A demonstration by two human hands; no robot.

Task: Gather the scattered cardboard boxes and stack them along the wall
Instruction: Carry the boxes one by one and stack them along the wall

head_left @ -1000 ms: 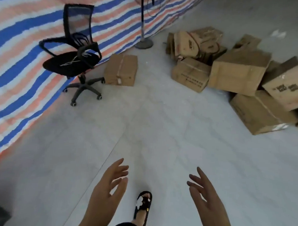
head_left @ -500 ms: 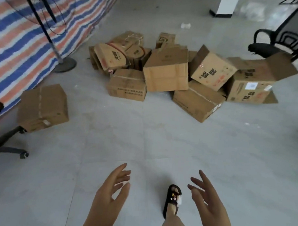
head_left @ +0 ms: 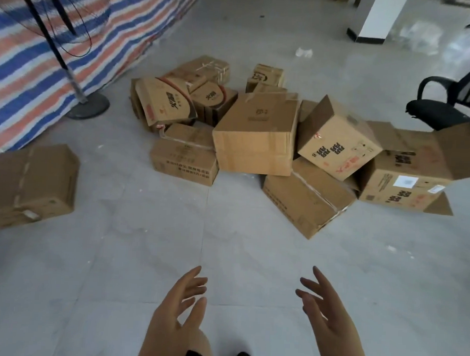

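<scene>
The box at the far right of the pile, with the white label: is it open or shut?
Open. The box with the white label has loose flaps sticking up and out.

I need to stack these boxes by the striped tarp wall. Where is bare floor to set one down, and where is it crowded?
Bare floor runs along the tarp wall between the lone box and the fan base, and across the tiles before both open hands. It is crowded in the box pile, which reaches to the office chair.
</scene>
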